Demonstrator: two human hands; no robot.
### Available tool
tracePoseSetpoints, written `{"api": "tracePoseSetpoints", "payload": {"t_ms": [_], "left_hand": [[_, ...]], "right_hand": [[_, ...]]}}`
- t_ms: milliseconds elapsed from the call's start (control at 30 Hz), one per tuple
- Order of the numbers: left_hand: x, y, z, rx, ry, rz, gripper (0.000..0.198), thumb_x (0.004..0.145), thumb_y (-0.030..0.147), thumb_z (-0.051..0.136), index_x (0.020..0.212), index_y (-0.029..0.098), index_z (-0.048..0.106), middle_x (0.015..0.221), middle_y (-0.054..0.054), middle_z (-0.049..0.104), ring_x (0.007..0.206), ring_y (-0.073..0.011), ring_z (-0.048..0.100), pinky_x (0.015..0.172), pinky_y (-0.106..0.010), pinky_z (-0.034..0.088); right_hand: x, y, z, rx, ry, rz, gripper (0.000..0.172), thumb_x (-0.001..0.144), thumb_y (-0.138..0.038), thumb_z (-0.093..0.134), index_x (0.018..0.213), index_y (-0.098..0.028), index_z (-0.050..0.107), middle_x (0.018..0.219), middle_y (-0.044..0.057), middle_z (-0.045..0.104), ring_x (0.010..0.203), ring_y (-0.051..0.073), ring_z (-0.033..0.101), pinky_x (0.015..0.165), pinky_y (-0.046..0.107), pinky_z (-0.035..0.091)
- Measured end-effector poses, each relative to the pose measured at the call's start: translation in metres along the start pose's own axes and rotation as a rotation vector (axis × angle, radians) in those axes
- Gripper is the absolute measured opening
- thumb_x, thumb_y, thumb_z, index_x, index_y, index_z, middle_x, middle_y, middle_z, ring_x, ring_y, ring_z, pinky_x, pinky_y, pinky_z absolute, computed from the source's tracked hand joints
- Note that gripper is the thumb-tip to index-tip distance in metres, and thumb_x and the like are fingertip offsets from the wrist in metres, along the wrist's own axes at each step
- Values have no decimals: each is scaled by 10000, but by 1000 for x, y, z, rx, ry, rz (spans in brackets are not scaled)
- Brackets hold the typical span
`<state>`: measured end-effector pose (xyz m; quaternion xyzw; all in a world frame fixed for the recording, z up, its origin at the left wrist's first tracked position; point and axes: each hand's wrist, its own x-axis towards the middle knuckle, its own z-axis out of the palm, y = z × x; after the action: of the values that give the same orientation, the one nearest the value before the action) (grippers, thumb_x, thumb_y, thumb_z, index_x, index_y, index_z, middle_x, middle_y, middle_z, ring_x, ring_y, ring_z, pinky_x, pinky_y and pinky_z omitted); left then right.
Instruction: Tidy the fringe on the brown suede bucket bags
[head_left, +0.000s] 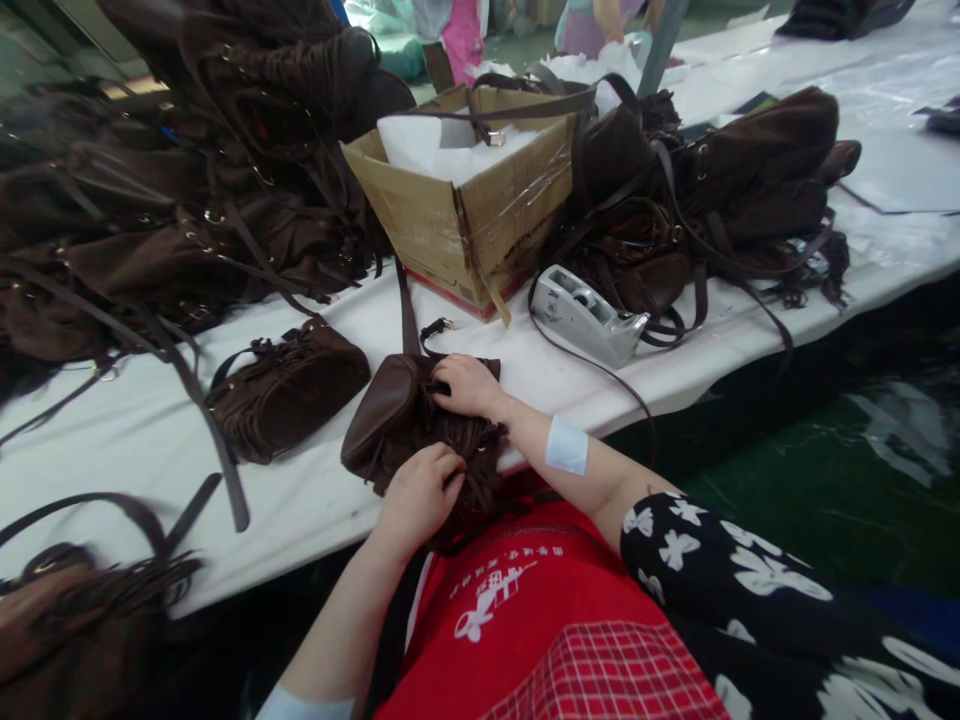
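Note:
A small brown suede bag [390,415] with a fringe lies at the near edge of the white table [150,440], its strap running up toward the box. My left hand [418,493] is closed on the fringe at the bag's lower side. My right hand [466,385] rests on top of the bag, fingers curled and pressed into its opening. A white patch is stuck on my right forearm.
Another fringed brown bag [289,390] lies just left. Heaps of brown bags fill the far left [150,200] and right [712,200]. A taped cardboard box [480,205] holds white paper. A grey tape dispenser [589,315] stands beside it. One more bag [75,610] hangs off the near left edge.

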<state>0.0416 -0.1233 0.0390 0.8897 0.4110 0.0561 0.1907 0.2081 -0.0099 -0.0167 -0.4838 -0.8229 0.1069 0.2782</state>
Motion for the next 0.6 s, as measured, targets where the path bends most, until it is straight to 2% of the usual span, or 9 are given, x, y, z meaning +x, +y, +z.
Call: {"api": "tracePoseSetpoints", "payload": {"t_ms": [233, 333, 467, 567, 600], "left_hand": [[6, 1, -2, -175, -6, 42, 138, 789, 153, 536, 818, 208, 660, 945, -36, 585, 871, -168, 579, 820, -307, 476], [-1, 11, -8, -230, -58, 64, 123, 780, 144, 541, 741, 198, 645, 981, -47, 583, 902, -171, 580, 838, -306, 478], [-28, 43, -35, -310, -220, 91, 149, 831, 207, 554, 713, 210, 645, 1072, -52, 604, 970, -174, 587, 865, -295, 480], [-43, 64, -55, -397, -434, 188, 149, 839, 196, 548, 762, 244, 666, 1004, -19, 648, 903, -147, 608, 829, -258, 493], [-45, 66, -58, -414, -459, 209, 159, 846, 190, 535, 788, 249, 670, 975, -15, 657, 877, -141, 612, 817, -252, 496]], "right_hand": [[-1, -1, 0, -2, 8, -12, 191, 802, -311, 657, 891, -144, 683, 980, 83, 657, 986, 227, 531, 915, 362, 387], [-1, 0, 0, -2, 20, -17, 190, 801, -312, 658, 883, -143, 682, 970, 82, 657, 982, 226, 533, 913, 361, 388], [-1, 1, 1, 18, 18, -24, 181, 804, -304, 657, 885, -144, 680, 978, 89, 651, 988, 224, 531, 921, 367, 384], [0, 1, 2, 12, 8, -20, 187, 805, -310, 653, 894, -148, 682, 991, 87, 653, 996, 228, 532, 928, 366, 384], [0, 1, 2, 7, 2, -15, 191, 807, -314, 651, 899, -149, 683, 995, 87, 654, 1000, 229, 532, 929, 366, 385]]}}
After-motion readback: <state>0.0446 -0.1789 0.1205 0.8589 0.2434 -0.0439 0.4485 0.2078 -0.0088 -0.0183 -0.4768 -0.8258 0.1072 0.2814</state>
